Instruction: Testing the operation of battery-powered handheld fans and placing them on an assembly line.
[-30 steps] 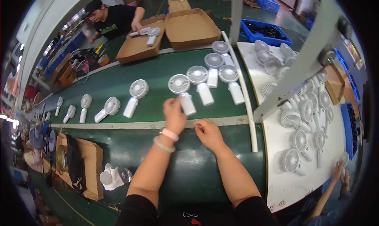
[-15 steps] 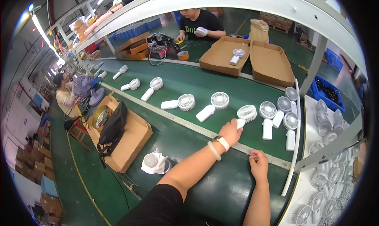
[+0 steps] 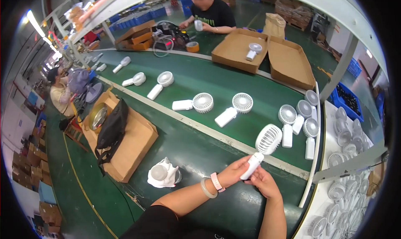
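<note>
A white handheld fan is lifted above the near edge of the green conveyor belt, its round grille tilted up and its handle slanting down toward me. My left hand wraps the handle from the left, with a bracelet and a pale watch band on that wrist. My right hand closes on the handle's lower end from the right; its fingertips are partly hidden behind it. Beyond, two more white fans, one on the left and one in the middle, lie spaced out on the belt. Several others cluster at its right end.
A white cloth-wrapped cup stands on the dark worktop left of my forearm. An open carton holding a black bag sits farther left. Many fans crowd the white table at right. Across the belt, a person works behind cardboard trays.
My left hand has picked the fan up off the belt and brought it nearer to me. My right hand has moved up and closed on its handle. The view has shifted slightly.
</note>
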The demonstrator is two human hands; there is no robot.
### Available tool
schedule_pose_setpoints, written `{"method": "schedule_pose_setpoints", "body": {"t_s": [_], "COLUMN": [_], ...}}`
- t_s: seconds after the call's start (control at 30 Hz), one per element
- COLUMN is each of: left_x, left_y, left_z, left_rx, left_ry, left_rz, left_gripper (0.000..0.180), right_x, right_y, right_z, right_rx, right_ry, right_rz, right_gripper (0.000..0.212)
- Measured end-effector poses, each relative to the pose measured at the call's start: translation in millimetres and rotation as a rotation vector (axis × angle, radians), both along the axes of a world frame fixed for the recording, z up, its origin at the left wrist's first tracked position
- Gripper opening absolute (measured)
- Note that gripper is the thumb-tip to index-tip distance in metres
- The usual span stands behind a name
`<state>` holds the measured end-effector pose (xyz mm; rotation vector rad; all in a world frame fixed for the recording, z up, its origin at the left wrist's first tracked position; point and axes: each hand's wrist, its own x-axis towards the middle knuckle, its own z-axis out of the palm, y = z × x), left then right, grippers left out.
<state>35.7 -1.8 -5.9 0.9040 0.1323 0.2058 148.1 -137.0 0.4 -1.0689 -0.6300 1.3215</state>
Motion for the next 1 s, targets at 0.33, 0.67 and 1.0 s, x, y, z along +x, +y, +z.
{"method": "schedule_pose_setpoints", "body": {"t_s": [0.33, 0.67, 1.0], "left_x": [-14.4, -17.2, -13.8], "left_y": [37.9, 36.6, 21.7], "left_z": [7.4, 8.8, 14.5], "left_rx": [-0.515, -0.453, 0.142], "left_ry": [-0.170, -0.120, 0.199], "left_rz": [-0.027, -0.001, 0.175], "left_gripper": [0.050, 0.055, 0.055], "right_x": [9.6, 1.3, 4.8], "right_y": [6.7, 3.6, 7.5], "right_z": [-7.5, -2.6, -2.7], "right_rx": [-0.011, -0.049, -0.081], "right_ry": [-0.075, -0.139, -0.141], "right_rz": [-0.167, -0.140, -0.140], "right_gripper": [0.036, 0.037, 0.037]}}
